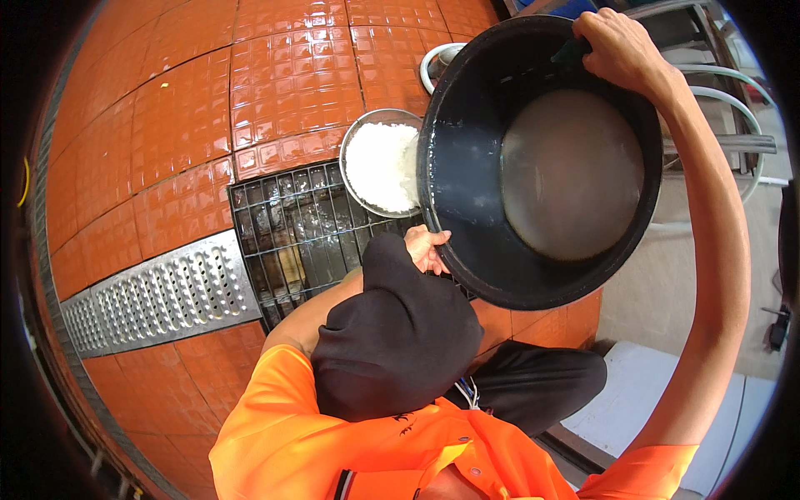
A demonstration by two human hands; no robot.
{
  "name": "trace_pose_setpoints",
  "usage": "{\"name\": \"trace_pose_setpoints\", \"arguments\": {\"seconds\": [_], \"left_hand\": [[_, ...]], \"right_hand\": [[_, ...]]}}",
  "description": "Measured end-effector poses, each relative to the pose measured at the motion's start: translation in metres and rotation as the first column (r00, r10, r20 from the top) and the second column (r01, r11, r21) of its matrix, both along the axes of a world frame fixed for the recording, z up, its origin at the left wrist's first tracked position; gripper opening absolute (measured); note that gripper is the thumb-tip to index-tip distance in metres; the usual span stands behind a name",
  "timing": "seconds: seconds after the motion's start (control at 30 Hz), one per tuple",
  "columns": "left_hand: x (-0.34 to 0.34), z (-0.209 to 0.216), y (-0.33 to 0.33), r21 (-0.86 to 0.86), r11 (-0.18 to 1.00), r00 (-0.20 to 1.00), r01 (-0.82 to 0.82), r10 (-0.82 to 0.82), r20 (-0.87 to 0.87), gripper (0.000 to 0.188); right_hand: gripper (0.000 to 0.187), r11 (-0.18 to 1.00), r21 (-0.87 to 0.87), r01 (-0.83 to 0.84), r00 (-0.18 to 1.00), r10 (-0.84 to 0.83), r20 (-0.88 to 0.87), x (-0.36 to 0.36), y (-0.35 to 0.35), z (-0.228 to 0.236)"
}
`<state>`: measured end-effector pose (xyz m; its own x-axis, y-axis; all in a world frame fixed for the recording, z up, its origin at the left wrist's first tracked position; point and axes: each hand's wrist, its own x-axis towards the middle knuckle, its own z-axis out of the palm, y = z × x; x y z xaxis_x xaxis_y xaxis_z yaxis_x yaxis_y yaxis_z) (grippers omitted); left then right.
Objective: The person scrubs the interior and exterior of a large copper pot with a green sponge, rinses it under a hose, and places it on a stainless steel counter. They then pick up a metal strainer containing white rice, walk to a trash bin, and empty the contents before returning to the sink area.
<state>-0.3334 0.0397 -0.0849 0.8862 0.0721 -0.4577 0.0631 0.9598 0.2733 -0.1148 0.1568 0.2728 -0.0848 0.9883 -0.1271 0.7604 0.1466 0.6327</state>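
Observation:
A large round black tub (pixel 462 179) leans over on its side toward the left, with cloudy greyish water (pixel 575 175) pooled inside. My right hand (pixel 617 46) grips its far rim at the upper right; a dark green piece (pixel 570 52), of a kind I cannot make out, shows by the fingers. Low on the left side, my left hand (pixel 427 250) is closed round the near rim. Just left of the tub stands a round metal bowl (pixel 348 177) heaped with white grains that look like rice (pixel 382 167). The tub's edge covers the bowl's right side.
Under the bowl lies a wire grate (pixel 292 221) over a wet drain. A perforated metal drain cover (pixel 167 292) continues to the left. Wet orange tiles (pixel 292 92) surround them. Pale hoses (pixel 733 100) and a metal frame are at the right. My dark-clad knees are close below the tub.

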Motion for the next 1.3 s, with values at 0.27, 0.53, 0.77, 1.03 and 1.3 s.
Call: {"name": "trace_pose_setpoints", "arguments": {"seconds": [0.27,0.53,0.77,1.03,1.3], "left_hand": [[0.008,0.009,-0.003,-0.029,1.0,0.999,0.012,-0.01,0.042,0.024],[0.019,0.019,-0.007,-0.123,0.992,0.972,0.038,-0.009,0.233,0.024],[0.016,0.0,-0.005,-0.12,0.993,0.939,-0.003,0.044,0.342,0.021],[0.014,0.011,-0.005,-0.226,0.974,0.972,-0.02,0.072,0.222,0.019],[0.001,0.011,-0.003,0.118,0.989,0.993,0.092,-0.1,0.065,0.01]], "right_hand": [[0.016,0.994,-0.106,0.004,0.996,0.005,0.086,-0.059,0.024,0.012],[0.012,0.98,-0.136,-0.147,0.98,0.163,0.111,-0.11,0.04,0.028],[0.011,0.941,-0.116,-0.316,0.943,0.326,0.072,-0.168,0.033,0.033],[0.013,0.929,-0.108,-0.353,0.932,0.359,0.044,-0.197,0.006,0.056],[0.017,0.993,0.115,0.017,0.999,-0.011,-0.049,-0.07,-0.081,0.047]]}}
